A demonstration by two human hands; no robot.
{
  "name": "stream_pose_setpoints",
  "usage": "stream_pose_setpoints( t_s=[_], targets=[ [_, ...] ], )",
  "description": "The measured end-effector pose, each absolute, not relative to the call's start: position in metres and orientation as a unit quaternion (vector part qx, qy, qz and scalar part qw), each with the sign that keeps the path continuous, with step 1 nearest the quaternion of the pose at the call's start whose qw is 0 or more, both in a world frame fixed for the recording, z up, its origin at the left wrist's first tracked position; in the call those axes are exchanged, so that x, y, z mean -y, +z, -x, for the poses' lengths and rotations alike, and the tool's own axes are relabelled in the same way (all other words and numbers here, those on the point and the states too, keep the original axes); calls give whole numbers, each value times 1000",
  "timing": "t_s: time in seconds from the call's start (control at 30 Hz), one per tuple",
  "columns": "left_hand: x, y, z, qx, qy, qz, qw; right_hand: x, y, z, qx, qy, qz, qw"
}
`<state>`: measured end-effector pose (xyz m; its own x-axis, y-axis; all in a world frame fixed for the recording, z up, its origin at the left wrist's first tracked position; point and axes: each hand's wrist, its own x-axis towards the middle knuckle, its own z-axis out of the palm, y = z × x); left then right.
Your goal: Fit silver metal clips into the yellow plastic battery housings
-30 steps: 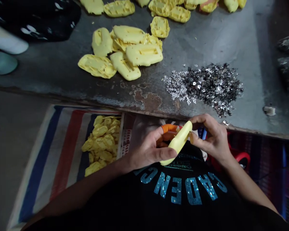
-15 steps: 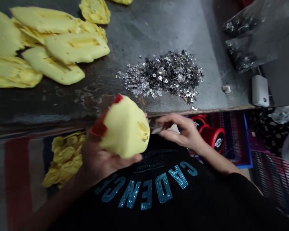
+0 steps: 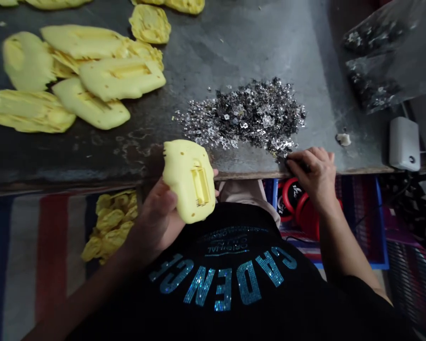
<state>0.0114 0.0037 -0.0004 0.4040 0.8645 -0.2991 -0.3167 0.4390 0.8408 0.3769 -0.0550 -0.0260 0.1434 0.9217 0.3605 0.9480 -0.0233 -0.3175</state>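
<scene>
Cradled in the wide, open-palmed hold of the left hand (image 3: 154, 222), a moulded yellow foam piece (image 3: 188, 182) shows its slot side, just over the edge of the metal table (image 3: 326, 71); since the earlier frame it has turned slot-up, and the right hand (image 3: 312, 177) has left it for the rim of the silvery metal sequin pile (image 3: 248, 116); its curled fingers may be pinching bits, though the view hides this; picking from the pile seems the step in hand, and the next move calls for a fine pinch carried to the slot.
</scene>
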Motion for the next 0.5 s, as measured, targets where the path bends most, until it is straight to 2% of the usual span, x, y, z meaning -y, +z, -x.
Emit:
stream_pose_setpoints(
  t_s=[0.17,0.3,0.5],
  targets=[
    [-2,-2,-5,-361,399,-358,763,49,-18,-389,651,-52,706,274],
    [1,-6,4,-339,403,-338,780,54,-4,-359,676,-88,660,315],
    [2,-20,13,-284,395,-310,817,11,-8,-301,765,-94,587,248]
  ],
)
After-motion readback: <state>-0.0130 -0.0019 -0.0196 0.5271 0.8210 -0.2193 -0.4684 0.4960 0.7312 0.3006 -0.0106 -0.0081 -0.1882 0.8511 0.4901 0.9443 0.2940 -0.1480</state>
